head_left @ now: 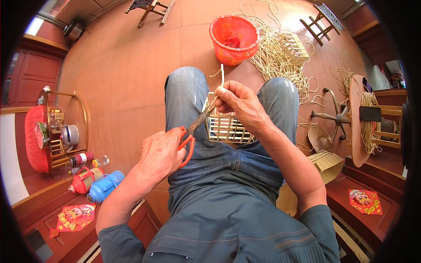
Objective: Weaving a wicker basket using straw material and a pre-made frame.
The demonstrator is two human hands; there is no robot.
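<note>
My left hand [158, 153] is wrapped round the red handles of a pair of scissors [198, 123]. The dark metal blades slant up and right, and their tips meet my right hand [242, 104]. Between thumb and fingers, my right hand pinches a pale twisted cord [222, 75], whose end sticks up above the grip. Whether the blades are closed on the cord cannot be made out. Below both hands, a slatted open-weave basket [230, 130] rests between my thighs, partly covered by my right hand.
Beyond my knees stands a red bucket [227, 56]. Right of it lies a heap of loose cord [268, 61] with a small woven basket [294, 48]. Low stools [322, 25] stand farther off. At left are a blue thermos [106, 186] and a red thermos [86, 179]; at right, a chair base [340, 117].
</note>
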